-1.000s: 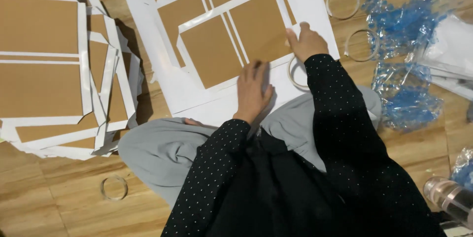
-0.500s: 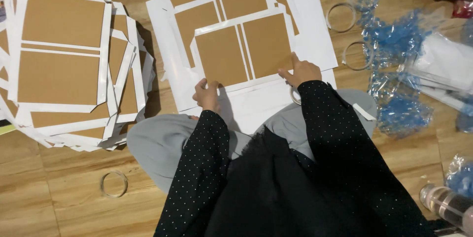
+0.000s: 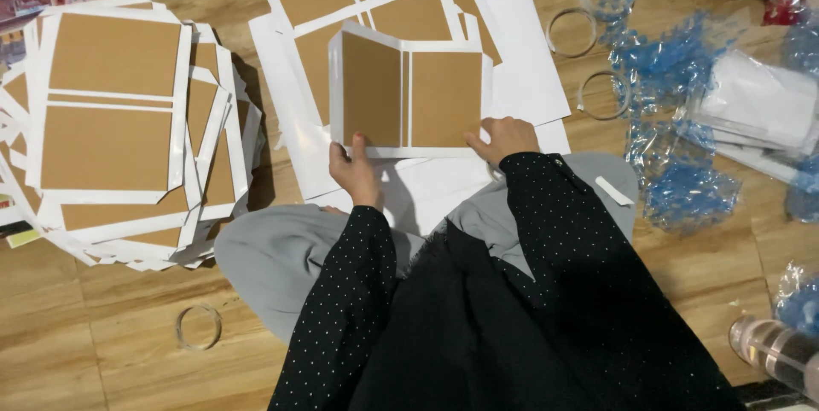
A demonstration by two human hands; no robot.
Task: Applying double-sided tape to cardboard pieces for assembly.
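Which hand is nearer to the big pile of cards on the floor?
Left. The left hand is closer to the pile of cards; the right hand is farther away, across the folded card.

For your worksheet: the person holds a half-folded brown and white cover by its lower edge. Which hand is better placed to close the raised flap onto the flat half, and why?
Probably the left hand: it grips the folded cover just under the raised left flap. The right hand pins the flat half's corner and would have to cross over.

Folded card cover [image 3: 409,95]: on spread sheets [image 3: 520,61]. Left of it, stacked covers [image 3: 119,129]; right, tape rings [image 3: 601,91], then plastic wrap [image 3: 682,189]; nearer, lap [image 3: 281,257].
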